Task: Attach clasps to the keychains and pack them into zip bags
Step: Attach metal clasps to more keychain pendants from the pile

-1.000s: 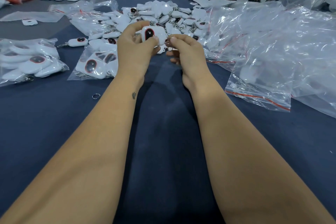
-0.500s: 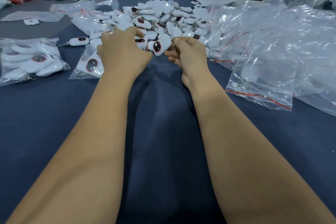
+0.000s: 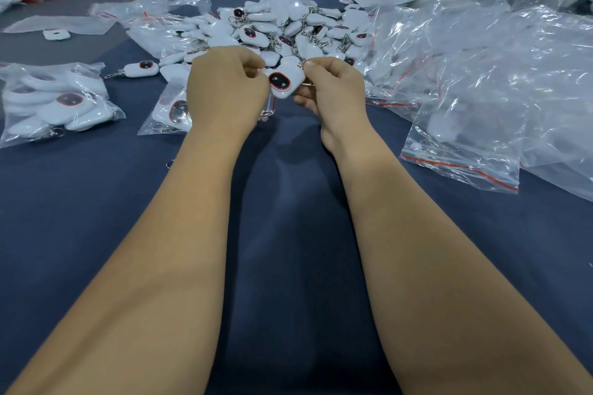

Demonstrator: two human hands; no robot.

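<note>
Since half a second back both hands rose with the piece | left hand (image 3: 224, 86) curled, contents hidden, I cannot tell | right hand (image 3: 330, 86) pinched keychain (image 3: 284, 80) ring end | I noted long axis slanting down-left between fingertips, right nearer.

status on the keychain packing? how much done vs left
Done: two filled zip bags lie on the left. In hand: one white keychain held between left hand and right hand, which pinches its metal ring. Left: a big loose pile behind, and mostly empty bags at right.
</note>
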